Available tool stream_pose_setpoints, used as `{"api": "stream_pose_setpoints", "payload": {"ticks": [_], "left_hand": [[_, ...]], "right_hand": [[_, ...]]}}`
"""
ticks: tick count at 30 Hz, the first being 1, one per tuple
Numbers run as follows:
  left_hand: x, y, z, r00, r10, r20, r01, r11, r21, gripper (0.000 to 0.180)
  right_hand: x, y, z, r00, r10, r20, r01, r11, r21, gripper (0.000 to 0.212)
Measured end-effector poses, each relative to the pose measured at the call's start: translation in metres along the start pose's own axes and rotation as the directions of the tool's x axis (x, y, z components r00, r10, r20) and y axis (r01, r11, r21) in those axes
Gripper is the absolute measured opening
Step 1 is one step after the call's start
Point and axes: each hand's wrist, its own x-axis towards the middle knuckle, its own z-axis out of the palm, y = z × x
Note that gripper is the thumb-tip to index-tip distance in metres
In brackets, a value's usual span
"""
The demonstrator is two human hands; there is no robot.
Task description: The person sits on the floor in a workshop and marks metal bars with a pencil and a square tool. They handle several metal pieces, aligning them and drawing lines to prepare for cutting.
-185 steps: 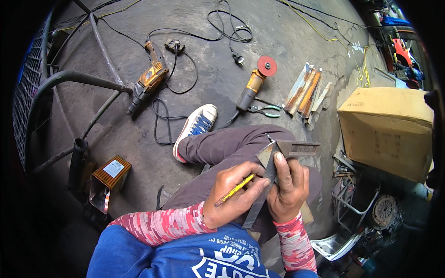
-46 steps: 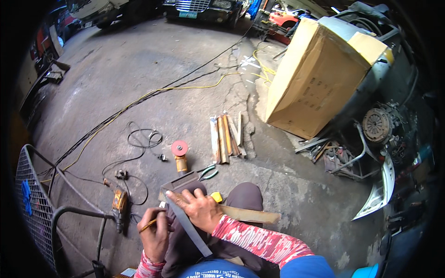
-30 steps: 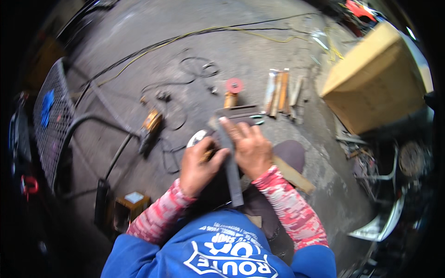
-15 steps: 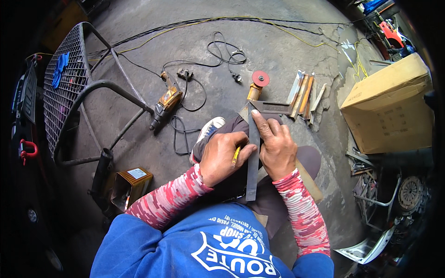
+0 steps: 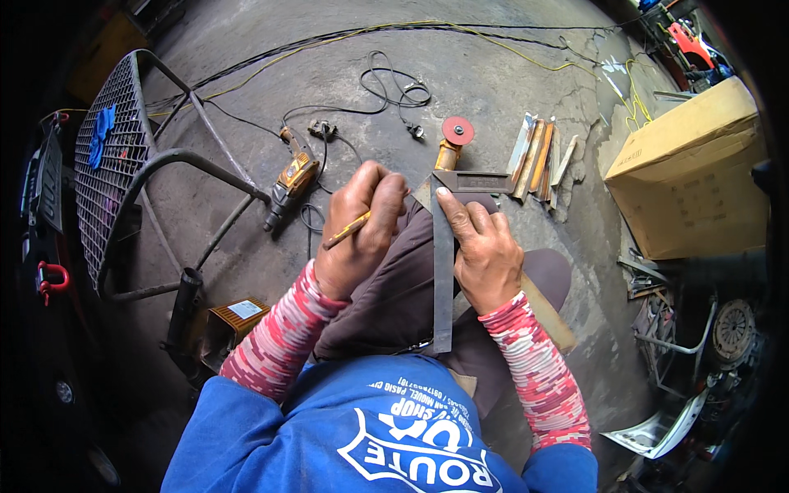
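Left hand (image 5: 359,226): curled around a yellow pencil (image 5: 346,231)
Metal square (image 5: 443,279): between the hands, long arm near to far, short arm pointing right at the far end
Right hand (image 5: 489,259): index fingertip on the square's far part; grip underneath cannot be told

I take this for a workshop (image 5: 509,90), apparently one dealing with vehicles. My landmark is the angle grinder (image 5: 448,154) on the cracked concrete floor (image 5: 485,70). A corded drill (image 5: 296,172) lies left of it, rusty metal strips (image 5: 538,156) just right, and power cables (image 5: 362,33) run beyond it. A metal square (image 5: 443,279) shows just below it on my feed; a clutch-like disc (image 5: 734,330) sits well to its right, a red shackle (image 5: 54,279) far to its left.
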Motion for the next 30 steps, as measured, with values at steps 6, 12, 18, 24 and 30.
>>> {"api": "stream_pose_setpoints", "payload": {"ticks": [6,12,18,24,30], "left_hand": [[0.025,-0.009,0.004,0.997,-0.028,0.074,0.035,0.995,-0.089,0.017],[0.031,-0.008,0.012,1.000,0.006,0.006,-0.006,0.998,0.059,0.012],[0.037,-0.006,0.013,1.000,0.016,0.019,-0.017,0.996,0.088,0.011],[0.040,-0.002,0.010,0.977,0.173,0.126,-0.202,0.940,0.275,0.009],[0.008,0.009,0.019,0.976,0.033,0.213,-0.085,0.967,0.242,0.007]], "right_hand": [[0.001,-0.003,-0.004,1.000,0.028,0.013,-0.028,1.000,-0.009,0.071],[0.001,-0.003,-0.006,0.999,0.037,0.019,-0.037,0.999,0.005,0.066],[-0.001,0.000,-0.004,1.000,0.031,0.002,-0.031,0.999,0.026,0.064],[-0.002,0.004,0.001,1.000,0.007,0.013,-0.006,1.000,-0.026,0.071],[-0.004,0.004,0.001,0.999,0.013,0.040,-0.010,0.998,-0.061,0.072]]}}
